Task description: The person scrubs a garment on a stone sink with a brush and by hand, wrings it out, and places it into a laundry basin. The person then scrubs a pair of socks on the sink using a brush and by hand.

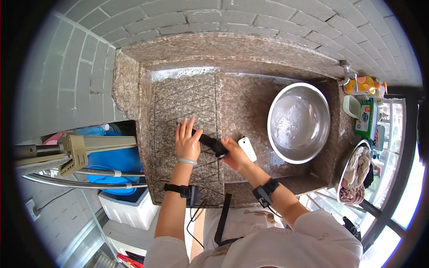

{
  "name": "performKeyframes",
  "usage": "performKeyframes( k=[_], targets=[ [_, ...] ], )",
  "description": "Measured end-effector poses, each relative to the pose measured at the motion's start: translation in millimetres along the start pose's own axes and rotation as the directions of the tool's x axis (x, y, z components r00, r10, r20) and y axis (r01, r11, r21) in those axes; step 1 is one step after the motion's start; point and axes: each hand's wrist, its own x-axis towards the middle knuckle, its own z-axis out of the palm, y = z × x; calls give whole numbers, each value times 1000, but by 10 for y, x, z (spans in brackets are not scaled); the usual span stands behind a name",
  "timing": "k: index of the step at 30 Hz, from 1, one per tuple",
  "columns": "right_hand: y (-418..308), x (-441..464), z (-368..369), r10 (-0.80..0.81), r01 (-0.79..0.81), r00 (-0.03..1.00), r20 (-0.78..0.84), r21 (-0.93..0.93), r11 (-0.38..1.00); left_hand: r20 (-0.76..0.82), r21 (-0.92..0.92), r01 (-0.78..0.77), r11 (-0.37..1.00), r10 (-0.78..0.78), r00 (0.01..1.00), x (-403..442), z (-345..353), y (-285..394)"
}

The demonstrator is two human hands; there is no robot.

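Observation:
A long, narrow black strap-like item [207,139] with a thicker, rounded end lies across the ridged stone washboard [185,96]. My left hand [187,145] rests on its far part with the fingers stretched out flat, covering some of it. My right hand [235,154] is closed around the thicker end, fingers bent; the exact kind of item cannot be made out. Just right of my right hand is a white tag-shaped piece [247,149] with a small hole, lying on the stone.
A steel basin [271,127] with sudsy water stands in the stone sink's right part. Beyond it are a tap [347,73], an orange bottle [361,85], a green packet [365,119] and a bowl of cloths [356,172]. Metal poles [111,173] and a blue tub [116,161] are at left.

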Motion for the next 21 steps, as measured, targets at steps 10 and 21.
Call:
performKeyframes(
  k=[10,21],
  targets=[
    [-1326,-383,-2102,-462,486,833,-303,4,874,289,-211,482,850,-417,862,-312,308,148],
    [-1356,140,-2431,-49,27,997,63,308,951,241,-103,660,745,-625,743,-357,242,667]
  ],
)
